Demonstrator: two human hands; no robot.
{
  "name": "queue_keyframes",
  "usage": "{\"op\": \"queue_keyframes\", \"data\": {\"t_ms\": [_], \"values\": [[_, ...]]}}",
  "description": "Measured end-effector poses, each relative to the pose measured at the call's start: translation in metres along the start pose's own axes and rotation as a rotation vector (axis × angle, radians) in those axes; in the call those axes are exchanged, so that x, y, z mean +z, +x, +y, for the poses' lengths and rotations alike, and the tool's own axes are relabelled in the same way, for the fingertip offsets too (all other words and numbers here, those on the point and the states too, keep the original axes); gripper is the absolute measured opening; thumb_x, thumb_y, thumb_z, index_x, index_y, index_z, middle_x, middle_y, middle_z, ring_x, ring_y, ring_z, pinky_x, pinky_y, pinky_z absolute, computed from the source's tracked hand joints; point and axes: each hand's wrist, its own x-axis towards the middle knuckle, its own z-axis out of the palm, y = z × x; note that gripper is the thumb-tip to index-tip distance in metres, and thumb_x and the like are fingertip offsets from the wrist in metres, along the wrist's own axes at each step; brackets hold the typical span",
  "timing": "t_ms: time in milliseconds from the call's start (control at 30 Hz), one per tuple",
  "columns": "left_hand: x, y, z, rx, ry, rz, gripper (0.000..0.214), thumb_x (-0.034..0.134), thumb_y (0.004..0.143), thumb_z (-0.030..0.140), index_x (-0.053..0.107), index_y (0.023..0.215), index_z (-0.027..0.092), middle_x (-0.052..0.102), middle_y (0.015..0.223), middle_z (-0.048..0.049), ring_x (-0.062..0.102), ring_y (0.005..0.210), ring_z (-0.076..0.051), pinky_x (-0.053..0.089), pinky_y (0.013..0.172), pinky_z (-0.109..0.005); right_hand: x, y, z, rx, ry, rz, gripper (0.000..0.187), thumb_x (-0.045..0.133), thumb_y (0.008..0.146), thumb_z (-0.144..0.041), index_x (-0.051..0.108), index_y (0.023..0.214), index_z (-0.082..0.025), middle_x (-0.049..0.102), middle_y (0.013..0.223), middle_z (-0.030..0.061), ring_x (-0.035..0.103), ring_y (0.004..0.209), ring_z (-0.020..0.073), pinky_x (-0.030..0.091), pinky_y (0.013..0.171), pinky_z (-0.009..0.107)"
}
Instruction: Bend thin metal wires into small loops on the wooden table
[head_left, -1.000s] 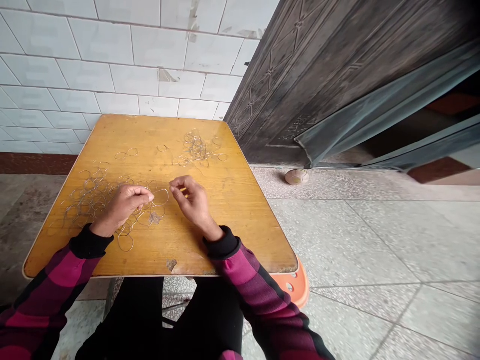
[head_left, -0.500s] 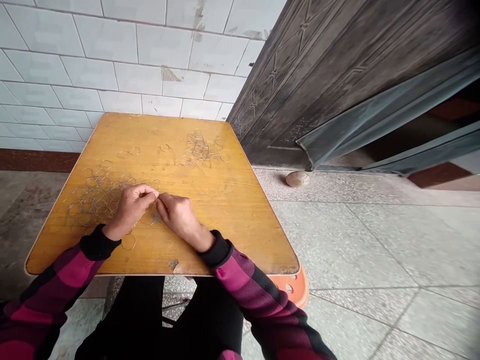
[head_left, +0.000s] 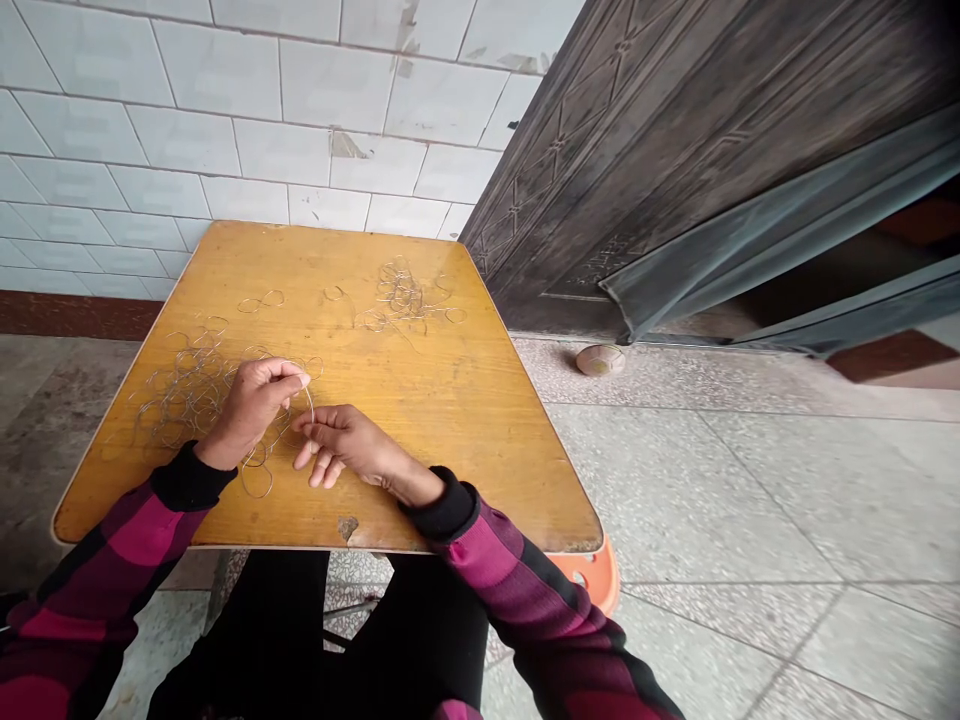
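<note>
Between my hands a thin, curved piece of wire [head_left: 310, 398] shows. My left hand [head_left: 259, 400] pinches its upper end between thumb and forefinger. My right hand [head_left: 346, 442] is lower and to the right, thumb and forefinger closed at the wire's lower end, the other fingers loosely spread. A loose pile of wire loops [head_left: 184, 390] lies on the wooden table [head_left: 450, 430] beside and partly behind my left hand. One loop [head_left: 258, 481] rests below that hand, near its wrist.
At the table's back right lies a smaller tangle of wire [head_left: 401, 292]. A figure-eight wire [head_left: 261, 301] lies at the back left. An orange stool [head_left: 596, 573] shows under the right corner. A roundish object [head_left: 600, 360] sits on the floor by the dark door [head_left: 600, 180].
My hands, together before, have drawn apart. The right one moved down and its rear fingers opened out, so the wire between them now shows. The view shifted slightly.
</note>
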Motion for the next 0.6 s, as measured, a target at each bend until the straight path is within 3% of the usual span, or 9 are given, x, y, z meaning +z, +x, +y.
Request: {"op": "queue_keyframes", "data": {"t_ms": [267,433,600], "values": [[0.002,0.004,-0.003,-0.068,-0.041,0.041,0.009,0.062,0.066,0.02,0.063,0.057,0.016,0.053,0.05,0.0045,0.044,0.045,-0.007,0.035,0.046,-0.021,0.008,0.01,0.016,0.044,0.217,-0.006,0.014,0.035,0.097,-0.012,0.049,0.1,-0.015,0.071,0.076,0.005,0.069,0.052,0.0135,0.057,0.047,0.022],[0.0,0.006,-0.003,-0.087,-0.076,0.074,0.008,0.063,0.063,0.02,0.063,0.056,0.016,0.052,0.049,0.0043,0.045,0.046,-0.007,0.035,0.045,-0.021,0.01,0.01,0.018,0.058,0.235,-0.013,0.016,0.033,0.097,-0.012,0.049,0.098,-0.013,0.069,0.084,0.0069,0.07,0.052,0.0143,0.056,0.045,0.022],[0.001,0.006,-0.002,-0.081,-0.066,0.042,0.008,0.062,0.064,0.02,0.063,0.057,0.016,0.054,0.05,0.0036,0.047,0.045,-0.008,0.037,0.046,-0.022,0.011,0.006,0.019,0.072,0.322,-0.041,0.014,0.042,0.091,-0.004,0.05,0.098,-0.012,0.07,0.086,0.0073,0.072,0.058,0.0141,0.058,0.052,0.021]]}}
